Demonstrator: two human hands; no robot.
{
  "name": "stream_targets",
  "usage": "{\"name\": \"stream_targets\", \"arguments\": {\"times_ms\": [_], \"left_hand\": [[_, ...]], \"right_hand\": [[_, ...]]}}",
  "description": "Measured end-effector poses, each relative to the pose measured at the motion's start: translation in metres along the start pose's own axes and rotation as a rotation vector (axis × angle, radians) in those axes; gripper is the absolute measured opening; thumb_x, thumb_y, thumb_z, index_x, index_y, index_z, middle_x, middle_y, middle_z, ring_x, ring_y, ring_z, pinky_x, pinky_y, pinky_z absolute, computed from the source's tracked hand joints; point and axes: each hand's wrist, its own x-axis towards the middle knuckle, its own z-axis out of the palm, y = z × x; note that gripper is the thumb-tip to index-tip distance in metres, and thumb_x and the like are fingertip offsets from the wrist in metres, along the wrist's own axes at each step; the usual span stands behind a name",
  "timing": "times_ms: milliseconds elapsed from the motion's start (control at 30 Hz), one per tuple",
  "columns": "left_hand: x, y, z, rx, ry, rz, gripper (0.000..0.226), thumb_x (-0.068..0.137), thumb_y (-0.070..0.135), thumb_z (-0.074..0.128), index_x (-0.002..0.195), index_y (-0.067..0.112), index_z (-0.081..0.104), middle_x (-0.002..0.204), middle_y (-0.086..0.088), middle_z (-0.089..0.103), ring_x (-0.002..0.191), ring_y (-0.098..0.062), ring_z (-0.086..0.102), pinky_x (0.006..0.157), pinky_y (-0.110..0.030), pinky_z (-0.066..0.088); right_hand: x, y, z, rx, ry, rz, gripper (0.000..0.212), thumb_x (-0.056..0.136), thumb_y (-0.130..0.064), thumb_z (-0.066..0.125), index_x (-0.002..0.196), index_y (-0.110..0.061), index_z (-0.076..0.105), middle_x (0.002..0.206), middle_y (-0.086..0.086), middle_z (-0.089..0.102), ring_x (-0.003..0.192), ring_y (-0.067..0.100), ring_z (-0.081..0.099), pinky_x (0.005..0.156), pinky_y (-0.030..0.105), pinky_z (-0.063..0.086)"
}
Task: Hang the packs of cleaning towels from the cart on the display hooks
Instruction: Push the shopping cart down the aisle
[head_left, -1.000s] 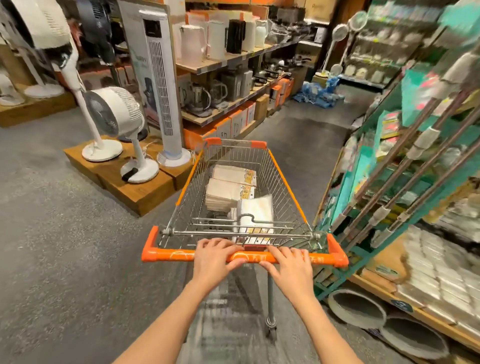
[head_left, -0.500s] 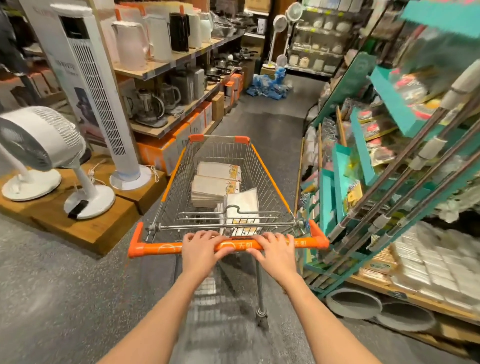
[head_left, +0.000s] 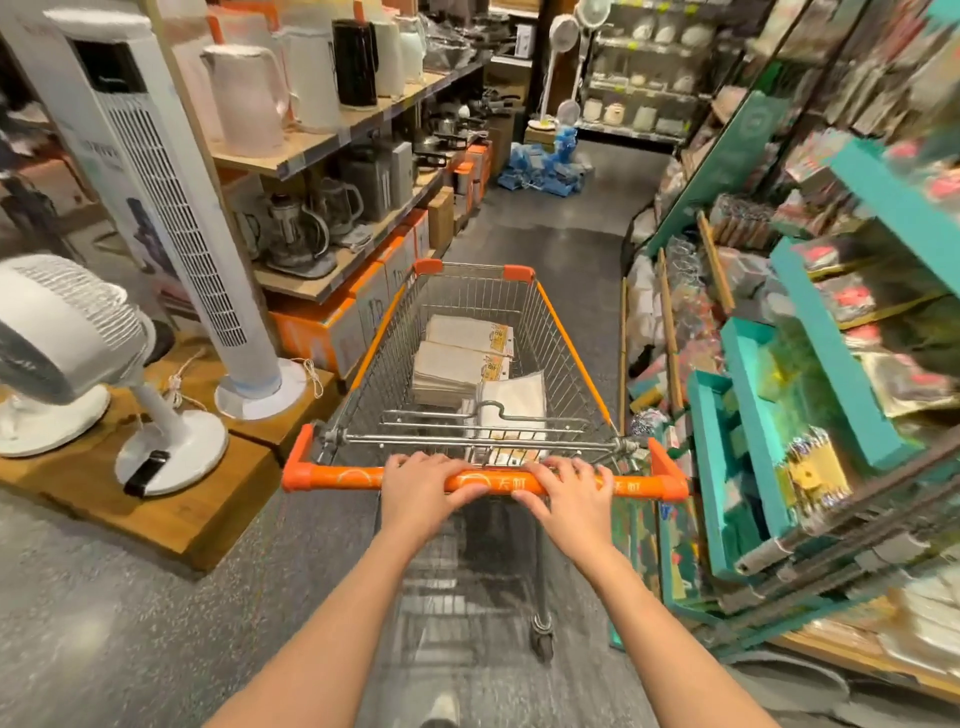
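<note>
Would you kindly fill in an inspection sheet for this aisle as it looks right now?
Surface: grey speckled floor.
Job's things: towel packs lying in the cart; none hung yet.
Clutter: blue bags on the floor far ahead.
Hands: left hand and right hand both grip the handle.
Cables: cord by the tower fan.
Surroundings: kettles on the left shelves, teal racks on the right.

Your aisle floor (head_left: 561, 218) ahead of the cart (head_left: 470, 364) is open up to the blue bundles (head_left: 543, 169). Left: tower fan (head_left: 171, 208) on wooden platform (head_left: 171, 525). Right: teal racks (head_left: 753, 415) crowd close, possibly touching cart; blurred.
</note>
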Motion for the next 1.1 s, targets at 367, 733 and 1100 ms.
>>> {"name": "stream_targets", "arguments": {"times_ms": [367, 733, 1100], "left_hand": [[0.149, -0.067, -0.012, -0.073, -0.031, 0.033, 0.047, 0.082, 0.076, 0.04, 0.112, 0.048, 0.062, 0.105, 0.02, 0.066, 0.097, -0.006, 0.054, 0.08, -0.031, 0.02], [0.285, -0.11, -0.009, -0.027, -0.032, 0.066, 0.048, 0.08, 0.077, 0.04, 0.113, 0.049, 0.062, 0.118, 0.022, 0.063, 0.113, -0.007, 0.051, 0.087, -0.034, 0.018], [0.414, -0.162, -0.001, -0.051, -0.034, 0.105, 0.052, 0.08, 0.078, 0.037, 0.113, 0.047, 0.062, 0.107, 0.02, 0.066, 0.107, -0.008, 0.053, 0.091, -0.034, 0.02]], "right_hand": [[0.15, -0.024, 0.028, 0.023, -0.057, 0.037, 0.046, 0.087, -0.064, 0.041, 0.123, -0.04, 0.056, 0.126, -0.008, 0.058, 0.12, 0.023, 0.045, 0.104, 0.049, 0.016], [0.282, -0.026, 0.052, -0.049, -0.094, 0.074, 0.051, 0.089, -0.066, 0.032, 0.132, -0.043, 0.046, 0.13, -0.008, 0.054, 0.117, 0.025, 0.046, 0.1, 0.045, 0.017], [0.411, -0.038, 0.075, -0.074, -0.152, 0.124, 0.049, 0.089, -0.067, 0.029, 0.13, -0.045, 0.044, 0.125, -0.009, 0.054, 0.114, 0.024, 0.048, 0.099, 0.044, 0.018]]}}
